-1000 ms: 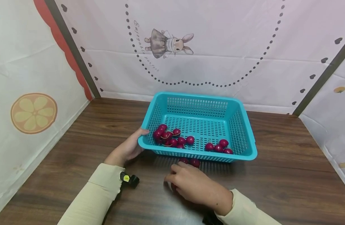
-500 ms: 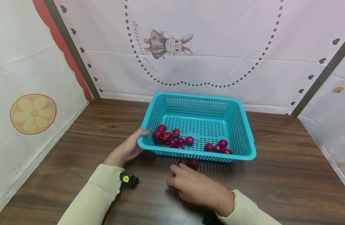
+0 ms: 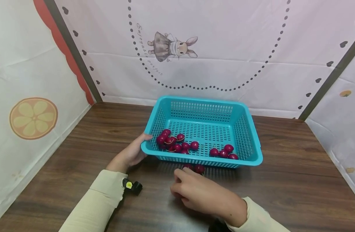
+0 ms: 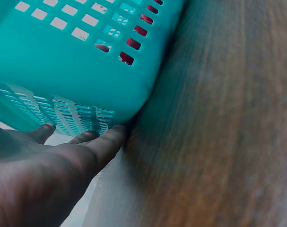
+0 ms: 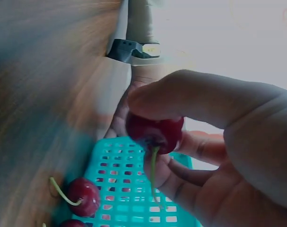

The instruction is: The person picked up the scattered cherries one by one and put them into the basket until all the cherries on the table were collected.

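A turquoise plastic basket (image 3: 201, 158) holds several dark red cherries (image 3: 170, 141) in its left front corner and several more towards the right. My left hand (image 3: 130, 153) holds the basket's left front corner, thumb over the rim. In the left wrist view its fingers (image 4: 103, 145) lie against the outer wall. In front of the basket, my right hand (image 3: 196, 190) pinches a cherry (image 5: 155, 132) with a green stem between thumb and fingers; the head view hides that cherry. Just beyond this hand, two cherries (image 3: 199, 169) lie on the table by the basket's front wall.
The basket stands on a dark wood-grain table (image 3: 293, 167). A pale printed cloth (image 3: 218, 38) hangs behind it, with more cloth at both sides. A black wrist camera (image 3: 134, 187) sits on the left forearm.
My right hand has lifted slightly and shifted a little to the right, its fingers drawn together on the cherry. My left hand and the basket have stayed in place.
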`<state>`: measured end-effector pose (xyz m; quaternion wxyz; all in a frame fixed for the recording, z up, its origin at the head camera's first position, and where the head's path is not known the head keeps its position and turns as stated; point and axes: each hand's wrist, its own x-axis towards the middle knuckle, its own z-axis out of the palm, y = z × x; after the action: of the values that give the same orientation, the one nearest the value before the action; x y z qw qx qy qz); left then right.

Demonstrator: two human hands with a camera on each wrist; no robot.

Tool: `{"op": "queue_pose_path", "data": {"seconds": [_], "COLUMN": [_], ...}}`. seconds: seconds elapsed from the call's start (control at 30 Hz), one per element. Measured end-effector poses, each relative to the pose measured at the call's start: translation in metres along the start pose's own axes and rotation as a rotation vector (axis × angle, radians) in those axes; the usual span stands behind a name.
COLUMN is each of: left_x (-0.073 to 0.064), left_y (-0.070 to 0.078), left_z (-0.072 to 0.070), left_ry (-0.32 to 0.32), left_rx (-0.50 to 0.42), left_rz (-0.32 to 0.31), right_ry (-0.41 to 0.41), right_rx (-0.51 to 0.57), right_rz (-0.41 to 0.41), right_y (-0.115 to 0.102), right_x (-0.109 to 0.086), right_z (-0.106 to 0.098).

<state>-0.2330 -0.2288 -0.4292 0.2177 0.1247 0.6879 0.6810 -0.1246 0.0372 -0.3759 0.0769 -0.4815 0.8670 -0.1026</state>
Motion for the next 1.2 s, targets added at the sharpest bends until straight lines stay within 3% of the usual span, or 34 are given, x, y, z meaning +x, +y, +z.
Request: {"op": "queue_pose_path", "data": {"seconds": [0.17,0.37,0.63,0.83,1.03,1.2], "left_x": [0.0,0.0,-0.001,-0.001,0.0,-0.001], "left_y": [0.0,0.0,-0.001,-0.002,-0.004,-0.004], "left_z": [0.0,-0.001,-0.001,0.0,-0.001,-0.001], "left_ry": [-0.004,0.002,-0.003,0.007,0.011,0.012], "left_rx": [-0.007,-0.009,-0.014,-0.012,-0.005,-0.007], "left_rz": [0.008,-0.007,0.0,-0.007,-0.004,-0.003], "right_ry": [0.107,0.345,0.62,0.812,0.943,0.95], "right_rx": [0.058,0.108,0.053,0.016,-0.027,-0.074], "right_rz": [0.003,-0.015,-0.048,-0.011,0.054,0.171], "right_y": [-0.002,-0.002,0.004,0.014,0.037,0.061], "right_x": [-0.003,-0.006,-0.012,-0.02,-0.031,-0.043], "right_z": [-0.007,-0.011,-0.017,-0.024,-0.03,-0.036]}}
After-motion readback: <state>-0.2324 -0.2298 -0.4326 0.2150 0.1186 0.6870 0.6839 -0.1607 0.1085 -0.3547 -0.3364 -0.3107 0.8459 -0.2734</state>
